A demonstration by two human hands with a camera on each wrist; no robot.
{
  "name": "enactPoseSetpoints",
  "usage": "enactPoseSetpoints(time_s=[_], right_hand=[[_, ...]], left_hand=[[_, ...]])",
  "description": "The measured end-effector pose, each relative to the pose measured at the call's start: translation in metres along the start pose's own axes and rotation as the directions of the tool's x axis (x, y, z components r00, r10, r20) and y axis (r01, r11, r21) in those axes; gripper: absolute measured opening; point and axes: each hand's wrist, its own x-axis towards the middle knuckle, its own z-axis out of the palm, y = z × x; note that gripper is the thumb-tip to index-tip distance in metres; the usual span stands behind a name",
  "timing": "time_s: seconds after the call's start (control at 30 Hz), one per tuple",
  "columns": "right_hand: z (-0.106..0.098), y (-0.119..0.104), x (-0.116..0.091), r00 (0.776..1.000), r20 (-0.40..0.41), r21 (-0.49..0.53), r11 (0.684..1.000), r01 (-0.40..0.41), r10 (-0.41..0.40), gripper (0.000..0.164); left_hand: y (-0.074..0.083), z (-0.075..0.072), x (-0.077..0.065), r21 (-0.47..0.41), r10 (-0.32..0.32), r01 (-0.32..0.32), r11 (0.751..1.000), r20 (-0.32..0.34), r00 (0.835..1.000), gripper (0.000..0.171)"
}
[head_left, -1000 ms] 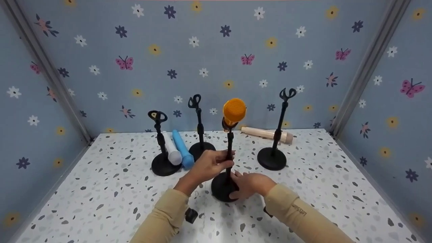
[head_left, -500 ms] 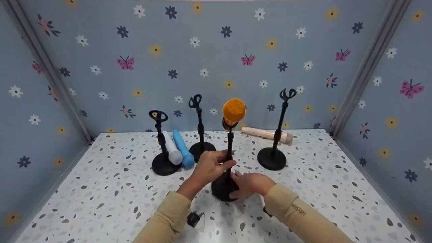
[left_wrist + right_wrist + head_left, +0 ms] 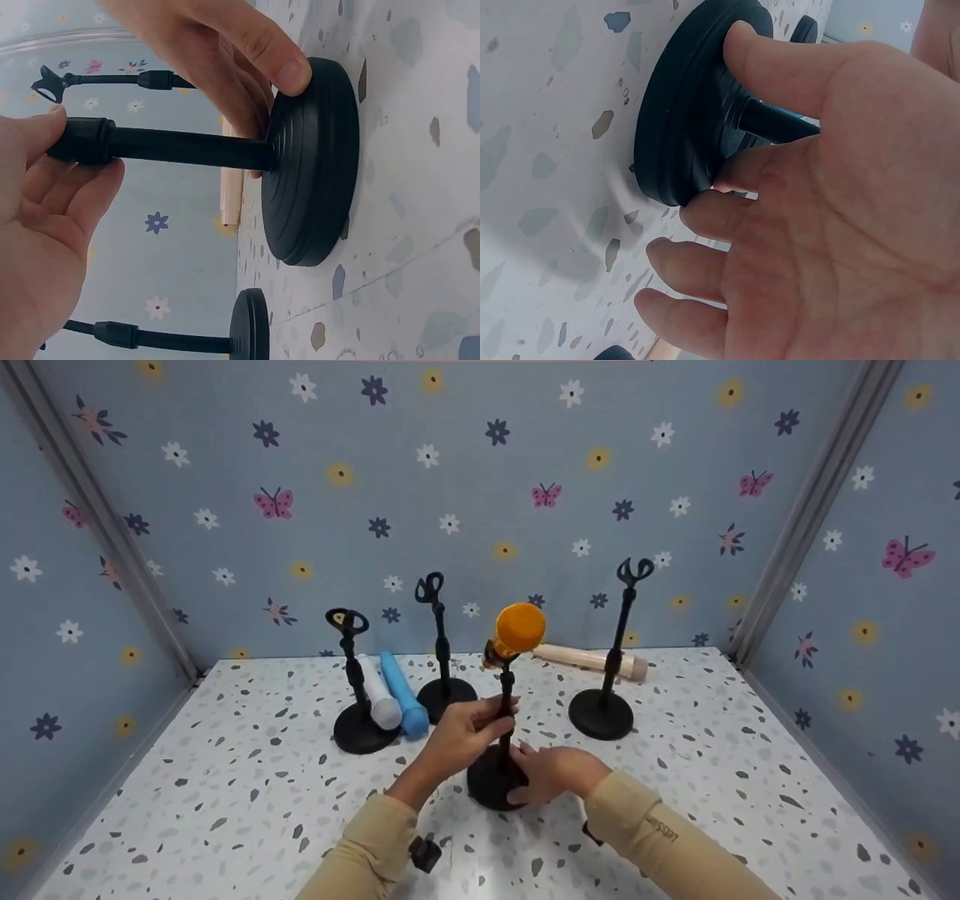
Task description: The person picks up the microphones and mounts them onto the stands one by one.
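A black microphone stand [image 3: 506,682] stands in front of me, an orange microphone [image 3: 521,628] in its top clip, head tilted toward me. My left hand [image 3: 466,739] pinches the pole; the left wrist view puts thumb and fingers at the thick collar [image 3: 84,140]. Down at the round base [image 3: 319,165], my right hand [image 3: 559,772] holds on, thumb on the upper face and fingers by the pole and rim. Its ring and little fingers stick out loosely in the right wrist view. The base sits on the table.
Other black stands with bare clips are the left stand [image 3: 358,682], middle stand [image 3: 442,645] and right stand [image 3: 616,652]. A white microphone [image 3: 381,697] and blue microphone [image 3: 403,694] lie between two of them. A cream microphone [image 3: 589,658] lies near the back wall [image 3: 480,510].
The orange microphone and the top of its stand have come down, and the pole looks shorter. Both hands and the base stay nearly in place. The view has shifted slightly.
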Motion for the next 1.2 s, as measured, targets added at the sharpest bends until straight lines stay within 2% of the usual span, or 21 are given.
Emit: enactPoseSetpoints(time_s=[0.17,0.37,0.43,0.8,0.93,1.07,1.2], right_hand=[[0.000,0.001,0.001,1.000,0.002,0.015,1.000,0.014,-0.014,0.088],[0.001,0.000,0.000,1.000,-0.008,0.018,1.000,0.011,-0.011,0.087],[0.001,0.000,0.000,1.000,-0.013,0.013,1.000,0.008,-0.008,0.087],[0.000,0.001,0.001,1.000,0.008,0.042,0.999,0.018,-0.018,0.088],[0.000,0.001,0.000,1.000,0.009,0.039,0.999,0.014,-0.014,0.089],[-0.001,0.001,0.000,1.000,0.012,0.036,0.999,0.012,-0.012,0.088],[-0.001,0.001,0.000,1.000,0.010,0.036,0.999,0.013,-0.013,0.088]], left_hand=[[-0.001,0.002,-0.001,0.054,0.038,-0.037,0.998,-0.014,0.999,0.023],[0.000,0.006,-0.002,0.200,0.124,-0.102,0.974,-0.099,0.987,0.022],[0.000,0.007,-0.002,0.219,0.136,-0.108,0.970,-0.117,0.984,0.021],[0.001,0.009,-0.003,0.138,0.025,-0.007,0.990,-0.131,0.991,0.022],[0.016,0.009,-0.005,0.132,0.012,0.002,0.991,-0.110,0.994,0.023],[0.035,0.005,-0.011,0.144,0.021,-0.013,0.990,-0.050,0.999,0.030],[0.040,0.003,-0.013,0.147,0.032,-0.030,0.989,-0.014,0.999,0.033]])
